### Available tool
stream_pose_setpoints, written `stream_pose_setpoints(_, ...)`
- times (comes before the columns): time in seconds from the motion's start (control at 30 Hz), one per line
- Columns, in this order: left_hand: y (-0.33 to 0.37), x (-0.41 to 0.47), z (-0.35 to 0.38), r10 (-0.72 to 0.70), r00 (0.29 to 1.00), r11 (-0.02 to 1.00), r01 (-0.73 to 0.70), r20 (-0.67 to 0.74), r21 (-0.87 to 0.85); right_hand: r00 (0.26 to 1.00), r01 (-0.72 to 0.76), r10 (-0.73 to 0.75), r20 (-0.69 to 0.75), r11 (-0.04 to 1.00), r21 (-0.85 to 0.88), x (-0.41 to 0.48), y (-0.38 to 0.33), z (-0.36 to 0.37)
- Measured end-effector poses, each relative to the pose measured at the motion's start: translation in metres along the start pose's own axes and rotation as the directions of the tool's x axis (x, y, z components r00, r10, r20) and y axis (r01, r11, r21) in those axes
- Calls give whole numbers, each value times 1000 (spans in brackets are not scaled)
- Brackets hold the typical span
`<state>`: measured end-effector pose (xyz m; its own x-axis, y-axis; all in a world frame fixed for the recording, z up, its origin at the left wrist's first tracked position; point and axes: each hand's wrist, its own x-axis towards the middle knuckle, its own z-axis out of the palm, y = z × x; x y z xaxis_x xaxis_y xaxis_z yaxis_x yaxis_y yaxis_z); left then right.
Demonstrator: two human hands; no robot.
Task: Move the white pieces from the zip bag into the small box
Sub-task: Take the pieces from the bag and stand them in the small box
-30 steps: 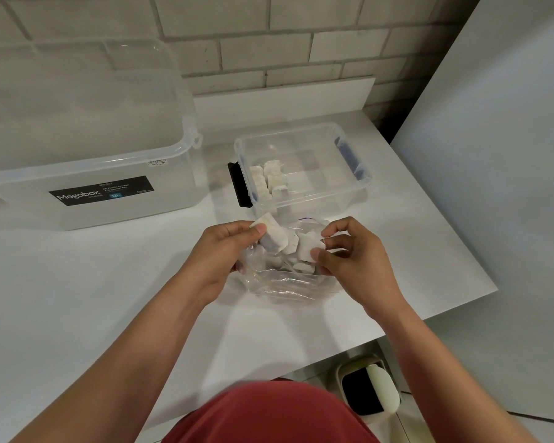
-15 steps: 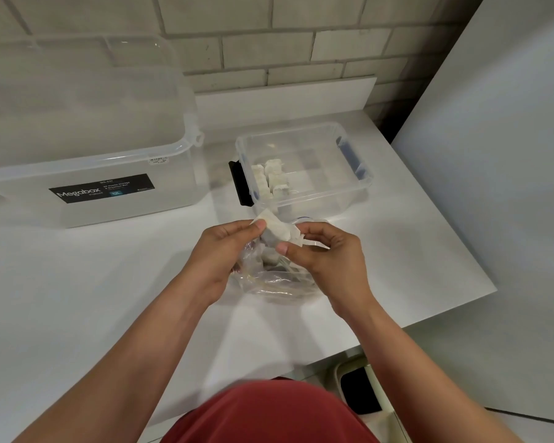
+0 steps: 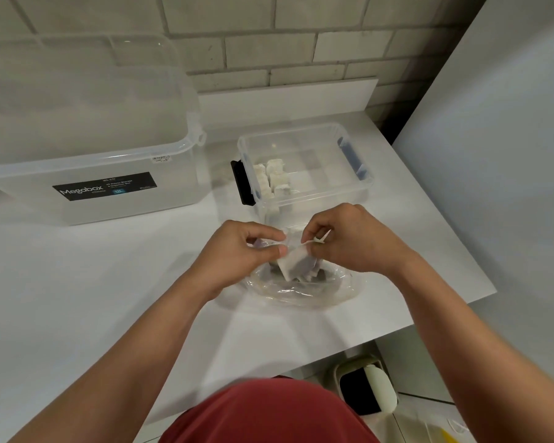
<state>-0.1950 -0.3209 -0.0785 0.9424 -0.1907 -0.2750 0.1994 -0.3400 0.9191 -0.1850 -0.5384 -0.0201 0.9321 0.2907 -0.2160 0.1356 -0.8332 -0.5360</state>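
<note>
White surface: my left hand pinches the zip bag open just before the small box; right hand grips a white piece.

Head view. Both hands meet above a clear zip bag lying on the white tabletop. The left hand pinches the bag's upper edge between thumb and fingers; the right hand pinches a white piece at its top, its lower part inside the bag's mouth. More white pieces show dimly through the bag. Just behind the hands stands the small clear box with several white pieces at its left end. A large clear Megabox container stands to the left.
</note>
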Motion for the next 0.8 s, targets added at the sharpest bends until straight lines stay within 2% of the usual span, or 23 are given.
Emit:
stream_pose_setpoints(0.13,3,-2,4,105,993,980,-112,55,164,995,79,-77,56,996,-29,6,-6,-3)
stream_pose_setpoints(0.23,-1,-2,4,124,992,975,-129,36,184,993,100,-101,66,995,26,6,-7,-3)
stream_pose_setpoints(0.33,-5,-2,4,107,994,988,-108,10,109,998,41,-50,42,981,189,3,-2,-3)
stream_pose_setpoints(0.43,-8,-2,3,56,998,998,-56,-8,-41,998,10,6,-57,964,267,-2,6,-4)
stream_pose_setpoints(0.57,-9,-3,3,-21,997,983,7,-78,-181,992,-2,37,-119,960,281,-12,9,-7)
stream_pose_setpoints(0.7,-8,-5,8,-14,998,982,1,-68,-189,988,14,8,-151,989,146,-18,13,-14)
stream_pose_setpoints(0.8,-6,-3,5,-41,988,975,6,-149,-223,988,9,18,-152,985,174,-21,13,-19)
